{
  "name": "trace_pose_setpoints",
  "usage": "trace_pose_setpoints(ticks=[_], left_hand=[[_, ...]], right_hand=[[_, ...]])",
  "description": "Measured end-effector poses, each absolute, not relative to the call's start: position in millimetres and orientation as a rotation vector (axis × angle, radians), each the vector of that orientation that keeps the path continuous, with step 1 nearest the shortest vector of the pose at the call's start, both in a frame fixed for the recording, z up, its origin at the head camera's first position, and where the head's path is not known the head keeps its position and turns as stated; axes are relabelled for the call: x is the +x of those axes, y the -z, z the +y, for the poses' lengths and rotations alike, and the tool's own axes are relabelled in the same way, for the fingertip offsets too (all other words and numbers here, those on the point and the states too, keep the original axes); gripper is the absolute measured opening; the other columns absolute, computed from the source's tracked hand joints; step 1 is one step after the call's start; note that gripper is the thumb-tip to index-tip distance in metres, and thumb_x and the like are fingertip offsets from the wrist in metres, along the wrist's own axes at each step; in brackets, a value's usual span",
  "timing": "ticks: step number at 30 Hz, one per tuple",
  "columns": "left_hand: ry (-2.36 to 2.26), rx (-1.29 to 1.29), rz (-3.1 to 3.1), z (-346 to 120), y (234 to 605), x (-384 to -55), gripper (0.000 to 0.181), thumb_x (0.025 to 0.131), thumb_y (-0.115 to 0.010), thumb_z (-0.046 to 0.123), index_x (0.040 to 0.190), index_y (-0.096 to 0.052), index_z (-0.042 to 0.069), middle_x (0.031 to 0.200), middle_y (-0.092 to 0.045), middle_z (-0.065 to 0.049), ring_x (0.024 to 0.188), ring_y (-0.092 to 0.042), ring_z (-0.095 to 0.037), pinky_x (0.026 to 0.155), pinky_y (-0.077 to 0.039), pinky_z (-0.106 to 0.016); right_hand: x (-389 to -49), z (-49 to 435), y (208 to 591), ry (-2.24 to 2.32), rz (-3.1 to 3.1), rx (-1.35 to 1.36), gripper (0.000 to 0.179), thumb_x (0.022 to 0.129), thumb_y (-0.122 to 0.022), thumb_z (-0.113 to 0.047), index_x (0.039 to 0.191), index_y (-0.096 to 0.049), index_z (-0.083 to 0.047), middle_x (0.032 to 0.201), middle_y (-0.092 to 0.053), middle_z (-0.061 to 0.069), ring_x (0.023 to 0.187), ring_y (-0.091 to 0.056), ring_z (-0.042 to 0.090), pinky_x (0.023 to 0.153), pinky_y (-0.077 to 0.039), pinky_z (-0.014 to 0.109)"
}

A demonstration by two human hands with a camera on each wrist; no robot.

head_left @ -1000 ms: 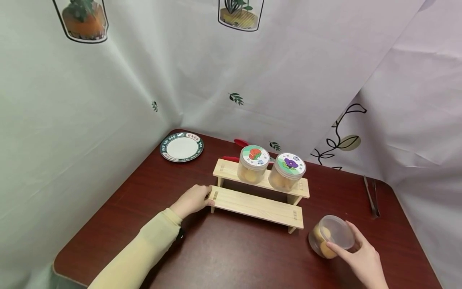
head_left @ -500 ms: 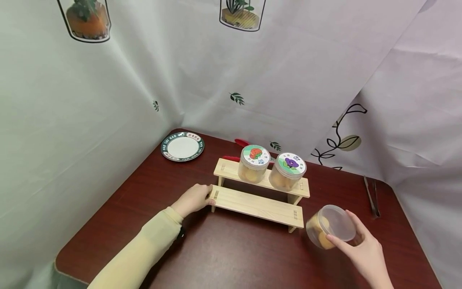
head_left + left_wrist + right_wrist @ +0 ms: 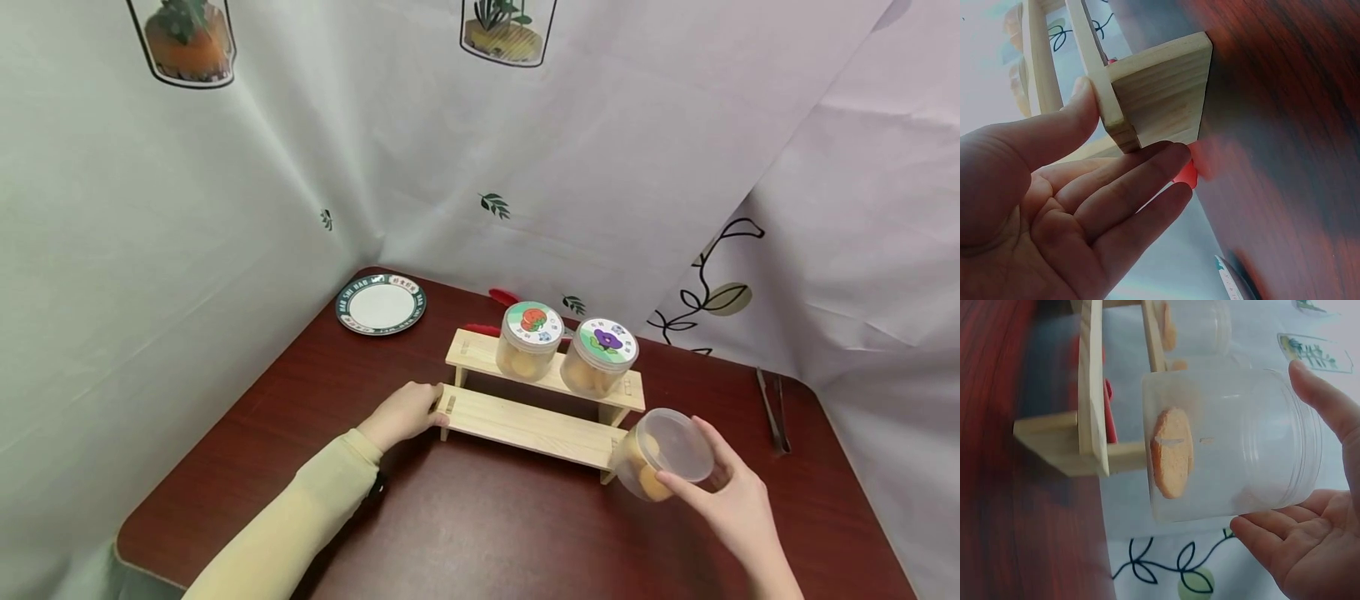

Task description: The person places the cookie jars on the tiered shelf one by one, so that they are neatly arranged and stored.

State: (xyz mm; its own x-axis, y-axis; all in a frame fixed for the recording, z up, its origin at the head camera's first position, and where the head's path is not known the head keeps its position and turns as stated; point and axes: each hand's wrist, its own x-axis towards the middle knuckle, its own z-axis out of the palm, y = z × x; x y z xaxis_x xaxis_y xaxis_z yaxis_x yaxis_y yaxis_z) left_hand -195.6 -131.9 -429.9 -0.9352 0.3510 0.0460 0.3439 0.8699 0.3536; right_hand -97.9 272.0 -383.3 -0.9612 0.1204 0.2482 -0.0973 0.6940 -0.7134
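Observation:
A lidless clear plastic jar [image 3: 637,458] with cookies [image 3: 1172,456] at its bottom is in my right hand [image 3: 738,508], thumb and fingers gripping it near the rim. It leans slightly and overlaps the right end of the lower step of a two-step wooden shelf [image 3: 532,425]. At that step's left end is my left hand [image 3: 401,414]. In the left wrist view its thumb presses the board's edge [image 3: 1094,69], with the fingers along the other side. Two lidded jars stand on the upper step, one with a red picture [image 3: 531,323], the other with a purple one [image 3: 606,341].
A plate [image 3: 381,305] with a green patterned rim lies at the back left corner. Behind the shelf something red [image 3: 504,296] shows partly. Metal tongs [image 3: 772,412] lie on the right side of the dark red table [image 3: 480,533]. Fabric walls enclose the back and sides.
My right hand has lifted the open jar and carried it left and away from me, to the shelf's lower right end. The left hand stays at the shelf's left end.

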Motion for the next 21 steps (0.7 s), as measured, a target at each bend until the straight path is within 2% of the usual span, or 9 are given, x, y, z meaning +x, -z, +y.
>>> trace_pose_setpoints(ticks=[5,14,21], left_hand=[[-0.582,0.556,3.018,-131,429,-194,0.026,0.078,-0.075,0.024,0.086,-0.060,0.005,0.063,-0.055,-0.003,0.063,-0.056,-0.022,0.060,-0.043,-0.037],[-0.584,0.561,3.020,-131,429,-193,0.025,0.079,-0.075,0.024,0.086,-0.059,0.005,0.063,-0.054,-0.002,0.062,-0.054,-0.020,0.059,-0.043,-0.036],[-0.579,0.575,3.028,-132,429,-193,0.026,0.078,-0.075,0.024,0.087,-0.060,0.005,0.065,-0.056,-0.004,0.063,-0.056,-0.022,0.059,-0.043,-0.037]], right_hand=[[-104,258,385,-1.167,-2.619,0.015,0.080,0.070,-0.085,-0.020,0.140,-0.045,-0.019,0.127,-0.051,-0.015,0.091,-0.050,-0.015,0.070,-0.041,0.007],[-111,233,390,-1.237,-2.590,0.118,0.082,0.067,-0.087,-0.019,0.139,-0.047,-0.016,0.130,-0.056,0.008,0.092,-0.052,-0.009,0.070,-0.044,0.010],[-123,217,397,-1.317,-2.591,0.208,0.083,0.068,-0.086,-0.020,0.140,-0.046,-0.011,0.135,-0.053,0.009,0.099,-0.052,-0.006,0.077,-0.043,0.010]])
